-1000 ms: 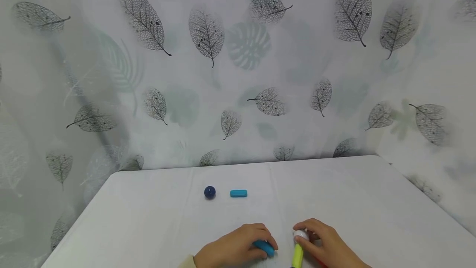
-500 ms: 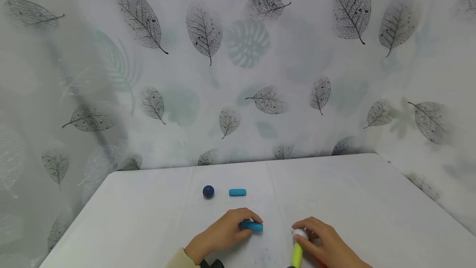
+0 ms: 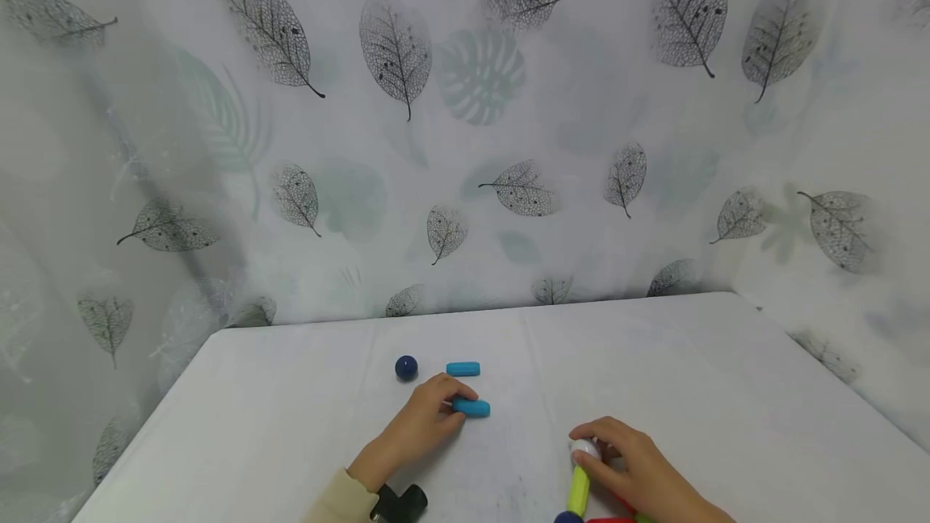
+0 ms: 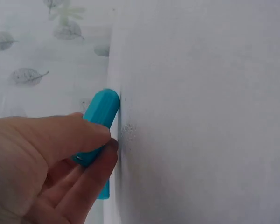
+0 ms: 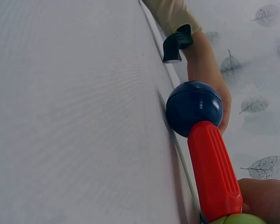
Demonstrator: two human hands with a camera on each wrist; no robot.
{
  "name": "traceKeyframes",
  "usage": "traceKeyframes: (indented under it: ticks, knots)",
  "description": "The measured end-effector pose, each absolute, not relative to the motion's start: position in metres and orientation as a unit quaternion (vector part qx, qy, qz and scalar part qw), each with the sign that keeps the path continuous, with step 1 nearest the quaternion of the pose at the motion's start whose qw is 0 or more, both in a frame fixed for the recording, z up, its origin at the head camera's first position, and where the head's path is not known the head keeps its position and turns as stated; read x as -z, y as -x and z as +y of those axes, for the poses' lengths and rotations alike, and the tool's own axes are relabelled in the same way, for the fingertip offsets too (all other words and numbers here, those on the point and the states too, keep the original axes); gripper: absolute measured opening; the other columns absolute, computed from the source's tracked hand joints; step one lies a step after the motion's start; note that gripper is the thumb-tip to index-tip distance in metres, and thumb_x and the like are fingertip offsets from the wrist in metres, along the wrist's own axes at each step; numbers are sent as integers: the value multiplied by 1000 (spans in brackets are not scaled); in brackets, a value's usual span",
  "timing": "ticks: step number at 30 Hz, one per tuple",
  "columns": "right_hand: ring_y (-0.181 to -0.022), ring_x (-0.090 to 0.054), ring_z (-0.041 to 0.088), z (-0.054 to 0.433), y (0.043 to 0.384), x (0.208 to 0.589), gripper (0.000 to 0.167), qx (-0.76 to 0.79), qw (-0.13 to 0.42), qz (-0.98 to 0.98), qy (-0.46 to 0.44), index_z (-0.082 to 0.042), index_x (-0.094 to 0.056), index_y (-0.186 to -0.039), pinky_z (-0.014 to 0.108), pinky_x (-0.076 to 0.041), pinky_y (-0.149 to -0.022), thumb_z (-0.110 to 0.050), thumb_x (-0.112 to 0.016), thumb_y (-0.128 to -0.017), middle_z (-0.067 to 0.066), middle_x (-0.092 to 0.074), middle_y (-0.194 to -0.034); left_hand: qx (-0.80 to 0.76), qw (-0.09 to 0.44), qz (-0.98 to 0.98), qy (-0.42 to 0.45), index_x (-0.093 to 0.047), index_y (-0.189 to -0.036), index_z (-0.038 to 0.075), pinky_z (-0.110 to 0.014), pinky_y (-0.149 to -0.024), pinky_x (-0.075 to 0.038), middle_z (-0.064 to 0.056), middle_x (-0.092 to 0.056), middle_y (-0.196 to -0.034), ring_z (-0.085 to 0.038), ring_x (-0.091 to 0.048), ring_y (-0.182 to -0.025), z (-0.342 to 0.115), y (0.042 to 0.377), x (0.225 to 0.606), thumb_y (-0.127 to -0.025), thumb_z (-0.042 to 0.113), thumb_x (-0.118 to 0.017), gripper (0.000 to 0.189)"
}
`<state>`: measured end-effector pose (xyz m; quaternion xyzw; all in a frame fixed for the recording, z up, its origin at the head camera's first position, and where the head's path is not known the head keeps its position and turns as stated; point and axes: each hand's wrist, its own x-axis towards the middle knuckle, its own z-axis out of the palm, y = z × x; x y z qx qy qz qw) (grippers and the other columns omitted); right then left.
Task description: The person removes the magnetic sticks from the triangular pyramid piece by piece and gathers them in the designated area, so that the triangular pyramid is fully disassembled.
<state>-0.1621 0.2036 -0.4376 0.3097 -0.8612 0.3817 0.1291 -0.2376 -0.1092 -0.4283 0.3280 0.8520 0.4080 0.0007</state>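
My left hand (image 3: 416, 426) pinches a blue toy rod (image 3: 474, 407) (image 4: 102, 108) between thumb and fingers, over the middle of the table. Just behind it lies a second blue rod (image 3: 462, 369), with a dark blue ball (image 3: 406, 368) to its left. At the front right, the fingers of my right hand (image 3: 635, 462) curl round a white ball (image 3: 584, 450). From that ball a yellow-green rod (image 3: 578, 491) runs to another navy ball (image 3: 569, 517) (image 5: 194, 109), joined to a red rod (image 3: 609, 520) (image 5: 214, 170). The lower frame edge cuts off this joined piece.
A white-covered table (image 3: 690, 386) spreads under both hands. Its far edge meets a leaf-printed curtain (image 3: 479, 184). A black wrist-worn device (image 3: 402, 504) sits by the left sleeve (image 3: 341, 499).
The left hand has carried its blue rod away from the joined piece, back and leftward toward the second blue rod. My right hand has stayed on the white ball.
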Motion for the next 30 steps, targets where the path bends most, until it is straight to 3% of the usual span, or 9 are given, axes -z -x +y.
traceKeyframes:
  ticks: [5, 16, 24, 30]
  knots:
    - [-77, -49, -3, 204, 163, 433, 18, -378, 115, -870, -295, -10, -65, -109, 21, -51, -65, -16, -68, -92, -4, -61, -95, -391, -42, 866, -309, -67, -105, 3, -30, -81, -53, -6, -65, -102, -21, -62, -91, -111, 240, 427, -86, -5, -67, 21]
    - [-78, -49, -2, 202, 159, 427, 20, -384, 56, -888, -245, -12, -66, -109, 22, -51, -69, -25, -66, -94, 1, -56, -106, -398, -49, 878, -261, -68, -106, 0, -32, -82, -53, -11, -67, -107, -26, -62, -97, -114, 241, 433, -84, -9, -63, 25]
    - [-84, -51, 0, 205, 155, 416, 49, -396, -38, -890, -224, -3, -51, -133, 21, -50, -71, -33, -63, -95, 8, -50, -116, -406, -65, 876, -252, -68, -107, 1, -31, -82, -53, -10, -64, -106, -25, -61, -96, -117, 242, 438, -85, -6, -67, 23]
    - [-81, -52, -1, 215, 155, 409, 52, -379, -48, -883, -274, 1, -50, -131, 22, -50, -67, -24, -71, -90, 2, -53, -109, -404, -78, 879, -240, -69, -107, 0, -28, -79, -53, -10, -62, -104, -24, -60, -92, -119, 245, 437, -86, -6, -66, 23]
